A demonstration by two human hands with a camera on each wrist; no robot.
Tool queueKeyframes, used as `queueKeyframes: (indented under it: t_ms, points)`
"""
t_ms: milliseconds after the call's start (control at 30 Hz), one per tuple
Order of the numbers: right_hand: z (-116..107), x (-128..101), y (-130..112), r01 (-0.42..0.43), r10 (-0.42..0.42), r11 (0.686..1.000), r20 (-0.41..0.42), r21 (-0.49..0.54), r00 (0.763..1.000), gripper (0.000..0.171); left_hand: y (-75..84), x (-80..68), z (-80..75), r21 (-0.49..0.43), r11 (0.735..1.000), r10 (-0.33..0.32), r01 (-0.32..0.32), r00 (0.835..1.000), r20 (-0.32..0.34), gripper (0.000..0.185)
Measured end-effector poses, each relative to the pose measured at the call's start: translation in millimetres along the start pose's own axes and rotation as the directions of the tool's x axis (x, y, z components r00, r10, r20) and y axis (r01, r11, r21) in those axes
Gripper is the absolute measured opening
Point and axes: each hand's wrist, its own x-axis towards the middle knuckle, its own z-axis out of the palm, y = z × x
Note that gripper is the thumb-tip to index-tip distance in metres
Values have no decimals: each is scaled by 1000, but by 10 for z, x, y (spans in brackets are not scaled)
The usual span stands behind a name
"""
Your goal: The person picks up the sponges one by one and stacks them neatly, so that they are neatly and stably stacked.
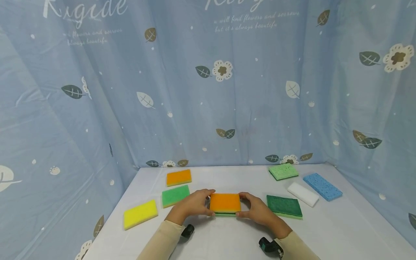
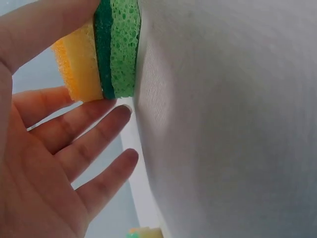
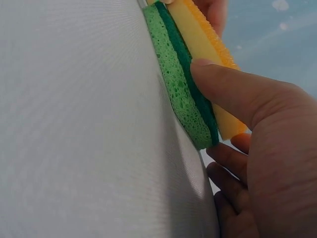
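An orange-topped sponge (image 1: 225, 203) with a pale yellow body lies flat on a green sponge (image 3: 173, 74), at the middle of the table. The lower sponge has a dark green scouring layer facing up and a porous light green side on the white cloth. My left hand (image 1: 195, 203) holds the left end of the orange sponge, thumb at the near edge and fingers at the far side. At the opposite end my right hand (image 1: 258, 210) grips it likewise, its thumb (image 3: 223, 84) on the pale yellow side. The edges of both sponges line up closely.
To the left lie a yellow sponge (image 1: 140, 214), a green sponge (image 1: 175, 195) and another orange sponge (image 1: 179, 177). On the right are a dark green sponge (image 1: 284, 206), a white sponge (image 1: 303, 194), a blue sponge (image 1: 322, 186) and a light green sponge (image 1: 283, 171).
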Motion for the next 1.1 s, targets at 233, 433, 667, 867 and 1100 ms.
queueKeyframes:
  t_ms: [233,433,667,867,1100]
  points:
    - [-4,5,-16,-2,2,1000,-10,-3,1000,87,-19,19,5,-39,999,10,-10,1000,-1,88]
    - [-20,6,-47,-7,7,1000,6,-17,1000,93,-31,-1,12,-146,989,-36,36,999,3,102]
    - [-134,-37,-161,25,-25,999,7,-23,1000,101,-36,-56,110,-247,964,-110,95,993,-49,100]
    - [-328,-129,-188,-3,4,999,17,-44,1000,90,-90,-77,193,-369,926,-114,78,991,-76,101]
    - [-673,-299,-48,-57,60,987,12,-151,998,82,-268,-106,324,-531,847,-90,5,987,-134,94]
